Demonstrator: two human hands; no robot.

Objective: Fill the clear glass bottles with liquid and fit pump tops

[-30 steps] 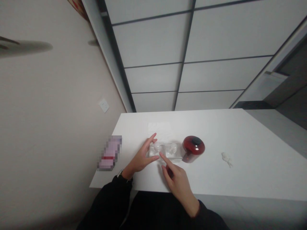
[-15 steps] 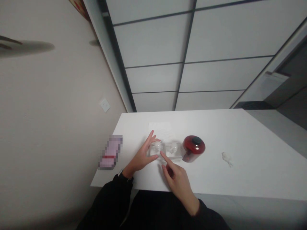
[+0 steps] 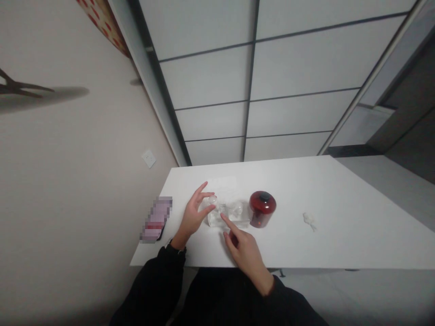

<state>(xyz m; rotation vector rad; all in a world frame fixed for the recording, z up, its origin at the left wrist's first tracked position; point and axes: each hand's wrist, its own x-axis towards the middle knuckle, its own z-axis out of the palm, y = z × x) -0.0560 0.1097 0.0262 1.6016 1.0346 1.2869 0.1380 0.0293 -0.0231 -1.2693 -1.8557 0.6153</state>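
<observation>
A clear, rounded, glass-like piece [image 3: 212, 200] is pinched between the thumb and index finger of my left hand [image 3: 192, 216], its other fingers spread. It is above the left end of a clear box-like tray [image 3: 243, 223], in which a second clear rounded piece [image 3: 237, 208] lies. My right hand [image 3: 245, 248] has its index finger stretched towards the tray, thumb apart and other fingers curled, holding nothing I can see. Whether that fingertip touches the tray or the piece, I cannot tell. Just right of the tray stands a translucent red, bottle-like container [image 3: 263, 209] with a black top.
On the white table [image 3: 340, 199], a crumpled whitish scrap [image 3: 309, 221] lies to the right. A pixelated pink object [image 3: 157, 219] is near the left edge. Behind the tray is a pale flat sheet [image 3: 222, 183]. A wall with a socket [image 3: 148, 158] borders the left side.
My left hand has closed on the clear rounded piece and raised it from the tray's left end. My right index finger still points there. The view has shifted slightly.
</observation>
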